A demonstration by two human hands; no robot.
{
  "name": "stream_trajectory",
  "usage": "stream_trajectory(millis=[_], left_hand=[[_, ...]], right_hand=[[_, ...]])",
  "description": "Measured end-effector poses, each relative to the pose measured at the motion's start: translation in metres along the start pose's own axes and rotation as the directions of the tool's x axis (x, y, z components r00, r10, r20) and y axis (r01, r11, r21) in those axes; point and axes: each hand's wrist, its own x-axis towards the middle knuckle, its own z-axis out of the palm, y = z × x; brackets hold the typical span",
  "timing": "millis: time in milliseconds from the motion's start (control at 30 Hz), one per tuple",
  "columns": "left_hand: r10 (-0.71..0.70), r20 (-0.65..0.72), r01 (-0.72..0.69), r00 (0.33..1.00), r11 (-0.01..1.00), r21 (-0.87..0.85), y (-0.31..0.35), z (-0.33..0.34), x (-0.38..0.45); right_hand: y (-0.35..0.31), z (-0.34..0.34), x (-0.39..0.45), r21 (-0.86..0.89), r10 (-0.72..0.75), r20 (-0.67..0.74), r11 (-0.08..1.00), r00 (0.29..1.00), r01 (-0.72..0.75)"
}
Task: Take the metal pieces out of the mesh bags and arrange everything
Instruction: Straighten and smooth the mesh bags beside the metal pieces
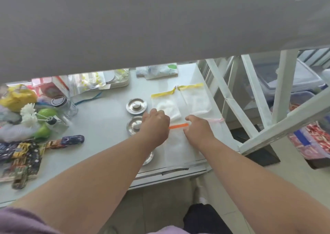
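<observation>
A white mesh bag with an orange ribbon (pixel 178 126) lies flat near the table's front edge. My left hand (pixel 155 124) and my right hand (pixel 197 128) press on its top, one at each end of the ribbon. Behind it lie two white mesh bags with yellow ribbons (pixel 163 94) (pixel 192 86). A bag with a pink ribbon (pixel 217 120) sits to the right. Two round metal pieces (pixel 136 105) (pixel 134 127) stand left of the bags. A third metal piece (pixel 149 157) shows partly under my left forearm.
A glass jar (pixel 63 106), white flowers (pixel 28 115), green and yellow items and patterned fabric pieces (pixel 26 155) crowd the table's left. Packets (pixel 157 71) and a tray line the back. A white lattice frame (pixel 259 98) stands to the right. A grey surface hides the upper view.
</observation>
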Motion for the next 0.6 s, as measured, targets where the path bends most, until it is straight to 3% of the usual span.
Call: stream_trajectory(millis=[300, 600], left_hand=[[-0.098, -0.005, 0.096, 0.995, 0.986, -0.132, -0.021, 0.005, -0.006], [-0.108, -0.006, 0.106, 0.994, 0.987, -0.118, -0.024, 0.008, -0.003]], right_hand=[[-0.01, 0.006, 0.009, -0.078, -0.059, -0.003, 0.995, 0.998, 0.059], [-0.015, 0.008, 0.019, -0.087, -0.066, -0.001, 0.994, 0.998, 0.066]])
